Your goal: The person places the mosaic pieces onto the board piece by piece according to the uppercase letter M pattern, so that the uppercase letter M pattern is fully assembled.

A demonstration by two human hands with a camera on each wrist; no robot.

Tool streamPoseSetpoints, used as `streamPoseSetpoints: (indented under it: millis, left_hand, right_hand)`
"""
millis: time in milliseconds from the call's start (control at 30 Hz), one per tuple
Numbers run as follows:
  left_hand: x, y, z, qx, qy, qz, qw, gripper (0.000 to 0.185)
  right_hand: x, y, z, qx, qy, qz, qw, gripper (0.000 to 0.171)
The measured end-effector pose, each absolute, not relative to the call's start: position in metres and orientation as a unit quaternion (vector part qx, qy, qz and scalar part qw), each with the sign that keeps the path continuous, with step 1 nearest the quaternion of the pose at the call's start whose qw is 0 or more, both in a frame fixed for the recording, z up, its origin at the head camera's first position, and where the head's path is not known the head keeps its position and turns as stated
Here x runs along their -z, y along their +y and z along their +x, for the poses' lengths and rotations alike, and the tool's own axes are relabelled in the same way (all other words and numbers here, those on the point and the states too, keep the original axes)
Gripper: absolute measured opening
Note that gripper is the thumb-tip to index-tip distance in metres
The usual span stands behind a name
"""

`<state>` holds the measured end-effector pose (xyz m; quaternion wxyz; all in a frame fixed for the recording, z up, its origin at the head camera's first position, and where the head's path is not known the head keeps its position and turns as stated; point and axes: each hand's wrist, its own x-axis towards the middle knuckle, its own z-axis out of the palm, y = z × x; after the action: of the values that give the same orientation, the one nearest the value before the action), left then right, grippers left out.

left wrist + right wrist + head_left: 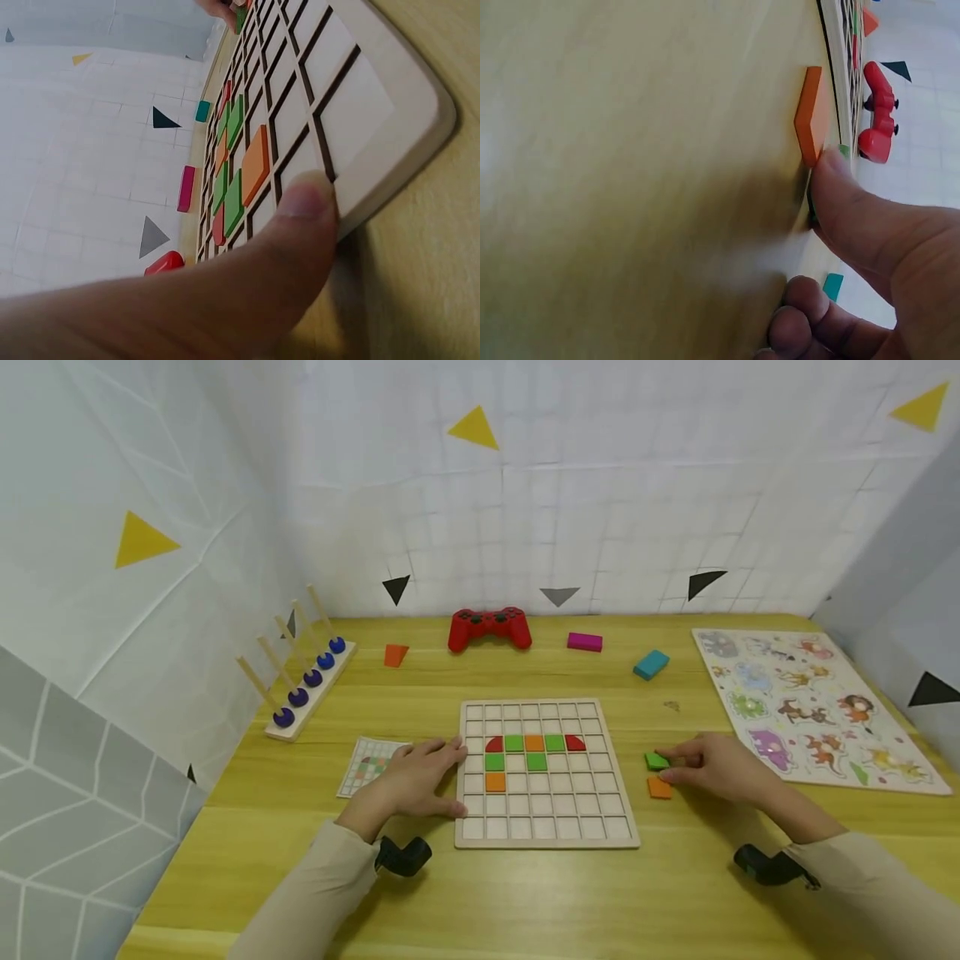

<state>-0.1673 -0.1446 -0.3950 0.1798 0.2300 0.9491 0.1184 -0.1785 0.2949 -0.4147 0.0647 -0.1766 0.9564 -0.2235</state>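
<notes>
A wooden grid board [551, 844] lies flat on the table, bearing several green, orange and red tiles in its upper and left cells. My left hand [422, 777] rests at the board's left edge, fingers spread. Its thumb [304, 206] touches the rim near the lower corner. Right of the board, my right hand [716, 766] pinches a green tile [656, 762] between thumb and forefinger, low over the table. Just below it lies an orange tile [660, 788], near the thumb [840, 184]. In the right wrist view the thumb mostly hides the green tile.
A small pattern card [348, 781] sits partly behind the left hand. Farther left stands a peg rack [300, 723] with blue beads. Along the back are an orange block [394, 655], a red game controller [490, 628], a magenta block [585, 642] and a teal block [651, 664]. An animal puzzle [817, 710] lies right.
</notes>
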Motion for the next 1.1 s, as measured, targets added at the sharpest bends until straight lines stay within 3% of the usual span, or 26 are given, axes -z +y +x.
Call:
streamPoseSetpoints:
  millis: [400,633,1100]
  left_hand:
    - [0.395,-0.143,-0.169,-0.114,0.949,0.228,0.185,0.086]
    - [0.395,-0.143,-0.169,-0.112,0.95,0.226,0.186,0.086]
    - [0.398,-0.143,-0.17,-0.105,0.949,0.229,0.19,0.087]
  right_hand:
    - [0.415,0.293,-0.182,0.249,0.955,-0.141,0.073,0.039]
    - [0.414,0.283,-0.183,0.27,0.952,-0.135,0.044,0.035]
    - [0.402,0.222,-0.181,0.283,0.933,-0.216,0.048,0.031]
